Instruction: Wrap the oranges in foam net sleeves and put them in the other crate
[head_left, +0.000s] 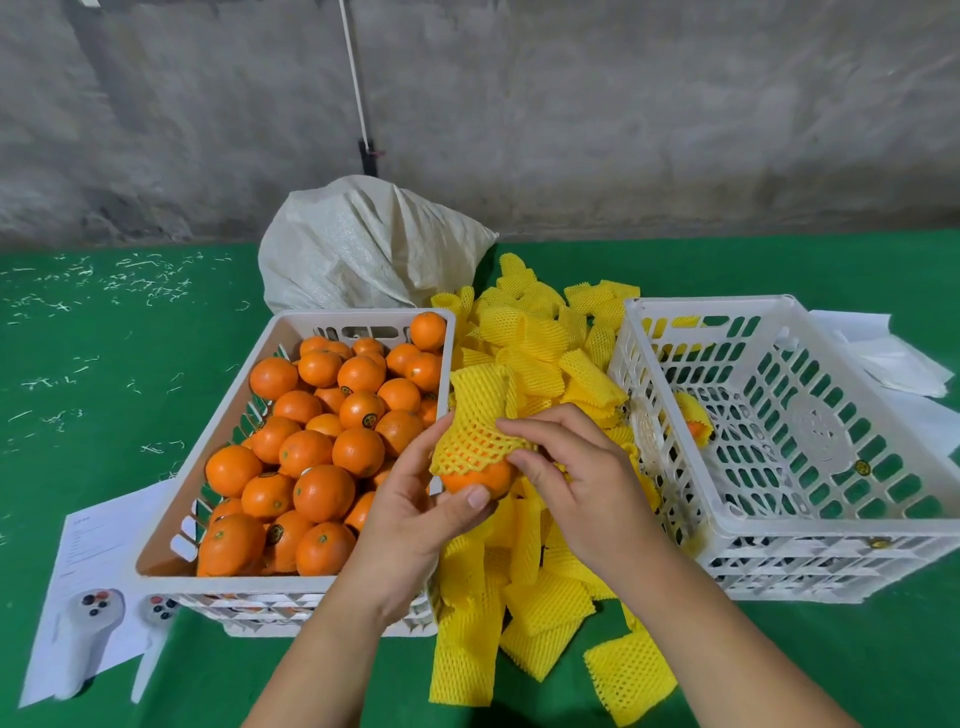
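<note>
One orange (475, 480) is gripped by the left hand (415, 512); one sleeve (475, 426) is pinched by the right hand (576, 478) between two crates (171, 525).

A fruit-packing room — bare concrete wall (623, 104), green-covered table (104, 364), full crate of oranges (171, 519).

Yellow foam net sleeve (480, 415), glossy orange (480, 480), white plastic crate (810, 525), green felt-like table (104, 364).

The white crate (789, 441) on the right is open on top with lots of bare floor inside. Its tall wall stands between it and the heap of yellow sleeves (540, 353). The left crate (171, 525) is packed full of oranges (311, 447).
</note>
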